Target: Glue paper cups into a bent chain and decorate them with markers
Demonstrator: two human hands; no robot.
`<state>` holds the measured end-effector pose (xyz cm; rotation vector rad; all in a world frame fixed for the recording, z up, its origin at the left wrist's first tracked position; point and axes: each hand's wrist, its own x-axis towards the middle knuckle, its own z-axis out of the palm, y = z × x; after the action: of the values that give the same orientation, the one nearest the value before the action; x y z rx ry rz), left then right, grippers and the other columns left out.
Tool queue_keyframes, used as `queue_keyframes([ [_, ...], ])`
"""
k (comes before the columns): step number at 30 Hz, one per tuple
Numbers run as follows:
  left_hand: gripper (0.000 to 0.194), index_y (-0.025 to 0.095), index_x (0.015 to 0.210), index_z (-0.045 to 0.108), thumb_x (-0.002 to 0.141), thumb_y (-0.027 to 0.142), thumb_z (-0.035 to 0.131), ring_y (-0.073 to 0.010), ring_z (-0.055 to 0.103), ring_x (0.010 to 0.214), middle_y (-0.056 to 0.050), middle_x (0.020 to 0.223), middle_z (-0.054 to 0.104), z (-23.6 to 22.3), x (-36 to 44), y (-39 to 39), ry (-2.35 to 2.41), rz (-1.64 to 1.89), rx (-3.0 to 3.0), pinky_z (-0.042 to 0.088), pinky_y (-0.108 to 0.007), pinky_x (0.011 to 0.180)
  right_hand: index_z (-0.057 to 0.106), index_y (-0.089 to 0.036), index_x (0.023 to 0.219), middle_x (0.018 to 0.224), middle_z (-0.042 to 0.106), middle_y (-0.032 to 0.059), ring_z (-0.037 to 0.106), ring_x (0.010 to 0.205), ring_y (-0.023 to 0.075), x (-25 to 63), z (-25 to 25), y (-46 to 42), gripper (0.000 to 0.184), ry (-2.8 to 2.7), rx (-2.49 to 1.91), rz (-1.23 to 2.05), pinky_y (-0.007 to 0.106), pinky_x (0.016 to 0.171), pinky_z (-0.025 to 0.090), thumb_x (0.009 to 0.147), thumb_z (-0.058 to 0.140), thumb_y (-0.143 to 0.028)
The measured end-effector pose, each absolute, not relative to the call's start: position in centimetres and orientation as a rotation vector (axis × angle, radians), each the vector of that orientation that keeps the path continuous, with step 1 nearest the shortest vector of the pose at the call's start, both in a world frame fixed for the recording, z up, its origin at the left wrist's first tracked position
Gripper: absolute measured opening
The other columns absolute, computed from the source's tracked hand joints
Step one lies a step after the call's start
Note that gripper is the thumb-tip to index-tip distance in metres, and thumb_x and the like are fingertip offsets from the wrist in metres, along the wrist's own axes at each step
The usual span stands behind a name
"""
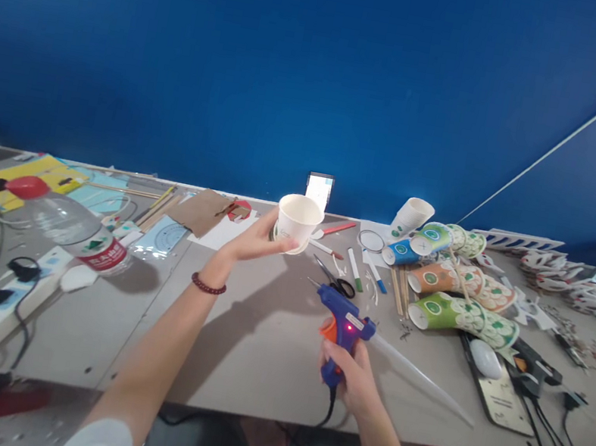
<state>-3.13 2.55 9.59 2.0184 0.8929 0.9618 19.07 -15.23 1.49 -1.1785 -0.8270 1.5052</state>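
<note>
A white paper cup is held above the table in my left hand, the fingers wrapped round its side. Its wide rim faces up and toward me, and a round edge shows beneath its lower end. My right hand grips a blue glue gun by the handle, with the orange trigger at my fingers. A red light glows on the gun's body. Its nozzle points up and to the left, short of the cup. A long clear glue stick sticks out of its back, and a black cord hangs below.
Patterned paper cups lie in stacks at the right, near a white cup stack. Scissors and markers lie behind the glue gun. A plastic bottle and a power strip are at the left. A phone lies at the right.
</note>
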Motion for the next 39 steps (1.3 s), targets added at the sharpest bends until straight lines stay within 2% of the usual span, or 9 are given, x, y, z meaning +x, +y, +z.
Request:
queue_keyframes([
  [3,0.069,0.02,0.133,0.046,0.074,0.048,0.068,-0.0322,0.055,0.116,-0.015,0.13,0.057,9.7,-3.2,2.5,0.873,1.001,1.993,0.048,-0.043,0.092,0.055,-0.019,0.107,0.067,0.06,-0.0014,0.053,0.057,0.012,19.6,2.7,-14.6,0.041,-1.008,-1.165,1.457,0.025,0.053,0.043,0.076,0.069,-0.042],
  [5,0.068,0.019,0.131,0.048,0.073,0.047,0.07,-0.032,0.056,0.115,-0.015,0.128,0.058,9.9,-3.2,2.5,0.842,1.034,1.965,0.048,-0.043,0.092,0.055,-0.018,0.106,0.067,0.061,-0.0003,0.054,0.059,0.0131,19.9,3.8,-14.0,0.04,-1.121,-1.172,1.397,0.027,0.058,0.045,0.077,0.068,-0.042],
  [13,0.07,0.02,0.13,0.05,0.073,0.059,0.065,-0.0327,0.055,0.116,-0.014,0.126,0.059,10.1,-4.1,2.8,0.779,1.146,1.89,0.048,-0.042,0.093,0.056,-0.018,0.102,0.06,0.059,-0.0013,0.054,0.054,0.0145,19.7,7.8,-11.8,0.033,-1.346,-1.159,1.297,0.029,0.055,0.046,0.079,0.062,-0.041],
  [19,0.067,0.02,0.128,0.051,0.073,0.054,0.067,-0.0324,0.056,0.115,-0.015,0.125,0.06,9.6,-4.9,3.2,0.815,1.191,1.832,0.05,-0.042,0.089,0.056,-0.02,0.098,0.072,0.066,0.0033,0.061,0.068,0.018,17.7,8.8,-10.8,0.025,-1.451,-1.05,1.166,0.034,0.066,0.051,0.08,0.06,-0.037],
  [29,0.07,0.019,0.128,0.051,0.069,0.051,0.071,-0.0333,0.056,0.114,-0.016,0.125,0.06,9.5,-5.0,3.4,0.901,1.184,1.91,0.047,-0.047,0.092,0.053,-0.02,0.093,0.058,0.057,-0.0029,0.054,0.052,0.0123,16.3,6.2,-9.5,0.025,-1.336,-1.015,1.184,0.027,0.053,0.047,0.079,0.061,-0.039],
  [39,0.073,0.021,0.131,0.049,0.068,0.05,0.072,-0.0352,0.053,0.118,-0.016,0.126,0.059,9.6,-5.1,3.2,0.943,1.224,1.979,0.045,-0.049,0.096,0.059,-0.02,0.08,0.054,0.055,-0.0024,0.049,0.044,0.0104,17.2,7.4,-8.9,0.026,-1.37,-1.148,1.121,0.025,0.044,0.046,0.072,0.067,-0.043],
])
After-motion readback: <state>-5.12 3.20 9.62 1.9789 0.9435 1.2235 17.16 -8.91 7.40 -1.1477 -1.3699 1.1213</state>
